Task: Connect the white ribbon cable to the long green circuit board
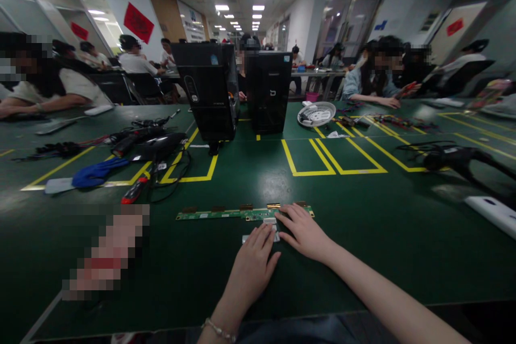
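Observation:
A long, narrow green circuit board [221,215] lies on the green table in front of me, with brown tabs along its far edge. A pale flat ribbon cable [269,221] runs from its near edge toward me, partly hidden beneath my fingers. My left hand [255,260] rests with stretched fingers on the cable, thumb apart. Fingers spread, my right hand [304,231] lies over the board's right part, its fingertips touching the board. Its thumb is beside the cable. Neither hand is closed around anything.
Two black computer towers [266,94] stand beyond the board. Left are a red-black screwdriver [136,190], a blue glove [99,172] and black cables [141,134]. A white basket [316,114] sits at back right, a black stand [455,158] farther right. Several people sit around.

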`<state>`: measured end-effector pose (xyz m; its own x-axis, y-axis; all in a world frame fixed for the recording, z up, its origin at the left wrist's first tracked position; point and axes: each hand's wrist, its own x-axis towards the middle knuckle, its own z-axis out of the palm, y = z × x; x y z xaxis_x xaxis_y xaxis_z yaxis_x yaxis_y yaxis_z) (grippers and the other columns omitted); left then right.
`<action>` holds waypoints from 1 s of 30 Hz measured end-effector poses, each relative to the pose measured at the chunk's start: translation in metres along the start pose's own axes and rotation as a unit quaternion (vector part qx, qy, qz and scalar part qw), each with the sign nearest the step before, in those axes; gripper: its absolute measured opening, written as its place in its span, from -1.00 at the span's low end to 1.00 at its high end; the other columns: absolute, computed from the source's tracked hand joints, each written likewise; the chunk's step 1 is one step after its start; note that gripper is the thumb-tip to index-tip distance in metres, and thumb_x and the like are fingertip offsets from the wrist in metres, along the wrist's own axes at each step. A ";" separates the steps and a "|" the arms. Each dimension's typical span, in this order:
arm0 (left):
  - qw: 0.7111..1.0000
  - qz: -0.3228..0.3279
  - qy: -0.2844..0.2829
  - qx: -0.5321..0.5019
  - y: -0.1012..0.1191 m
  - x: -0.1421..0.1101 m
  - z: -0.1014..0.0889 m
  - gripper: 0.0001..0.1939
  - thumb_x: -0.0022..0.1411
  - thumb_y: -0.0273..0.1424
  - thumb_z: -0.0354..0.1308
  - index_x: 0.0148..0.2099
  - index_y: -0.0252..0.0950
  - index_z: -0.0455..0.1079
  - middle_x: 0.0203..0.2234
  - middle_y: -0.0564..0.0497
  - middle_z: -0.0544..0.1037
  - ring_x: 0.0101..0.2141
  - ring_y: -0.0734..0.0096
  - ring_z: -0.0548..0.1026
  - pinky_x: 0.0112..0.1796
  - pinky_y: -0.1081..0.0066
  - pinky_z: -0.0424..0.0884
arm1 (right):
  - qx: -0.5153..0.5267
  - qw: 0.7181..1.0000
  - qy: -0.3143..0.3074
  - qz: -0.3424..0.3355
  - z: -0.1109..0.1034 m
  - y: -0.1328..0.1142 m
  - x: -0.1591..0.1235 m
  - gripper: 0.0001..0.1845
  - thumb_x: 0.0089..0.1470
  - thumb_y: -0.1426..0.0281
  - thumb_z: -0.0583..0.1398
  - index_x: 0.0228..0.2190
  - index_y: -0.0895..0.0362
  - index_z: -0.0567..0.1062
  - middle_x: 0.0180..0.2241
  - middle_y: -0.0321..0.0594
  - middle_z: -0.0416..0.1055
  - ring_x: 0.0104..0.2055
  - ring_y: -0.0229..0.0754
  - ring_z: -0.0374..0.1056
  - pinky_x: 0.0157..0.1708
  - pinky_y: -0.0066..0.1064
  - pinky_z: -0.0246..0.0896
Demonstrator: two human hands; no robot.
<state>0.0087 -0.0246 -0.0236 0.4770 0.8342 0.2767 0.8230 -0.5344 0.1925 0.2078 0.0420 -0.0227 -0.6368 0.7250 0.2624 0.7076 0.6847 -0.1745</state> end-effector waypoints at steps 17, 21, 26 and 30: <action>0.999 -0.033 -0.004 -0.015 0.007 0.002 -0.001 -0.57 0.38 -0.31 -0.06 0.21 -0.37 0.26 0.14 -0.23 0.40 0.13 0.04 0.37 0.06 0.04 0.39 | 0.041 0.998 -0.032 0.024 -0.007 -0.002 0.006 -0.53 0.30 0.30 -0.09 0.14 0.11 0.35 0.02 -0.03 0.30 0.04 -0.05 0.17 0.09 -0.10 0.12; 0.999 -0.025 -0.029 -0.018 0.003 0.003 -0.006 -0.56 0.37 -0.32 -0.04 0.23 -0.38 0.24 0.18 -0.22 0.36 0.15 0.08 0.35 0.10 0.07 0.34 | 0.049 0.998 -0.033 0.022 -0.008 -0.001 0.007 -0.53 0.30 0.32 -0.09 0.14 0.10 0.35 0.01 -0.04 0.30 0.04 -0.04 0.15 0.08 -0.10 0.11; 0.998 -0.004 -0.063 -0.022 -0.005 0.004 -0.009 -0.52 0.36 -0.29 0.00 0.26 -0.37 0.20 0.21 -0.21 0.32 0.19 0.11 0.29 0.13 0.11 0.29 | 0.053 0.998 -0.039 0.021 -0.009 -0.002 0.006 -0.53 0.29 0.34 -0.09 0.15 0.12 0.34 0.02 -0.04 0.28 0.05 -0.04 0.13 0.11 -0.09 0.08; 0.996 0.011 -0.083 -0.022 -0.014 0.004 -0.009 -0.50 0.37 -0.27 -0.02 0.29 -0.31 0.16 0.24 -0.17 0.29 0.19 0.11 0.29 0.11 0.09 0.32 | 0.057 0.998 -0.036 0.018 -0.009 -0.001 0.006 -0.53 0.28 0.34 -0.08 0.15 0.11 0.34 0.02 -0.04 0.29 0.06 -0.04 0.13 0.11 -0.07 0.08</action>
<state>-0.0038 -0.0146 -0.0169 0.5418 0.8316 0.1223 0.7997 -0.5548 0.2294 0.2059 0.0450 -0.0125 -0.6348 0.7500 0.1856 0.6934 0.6590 -0.2914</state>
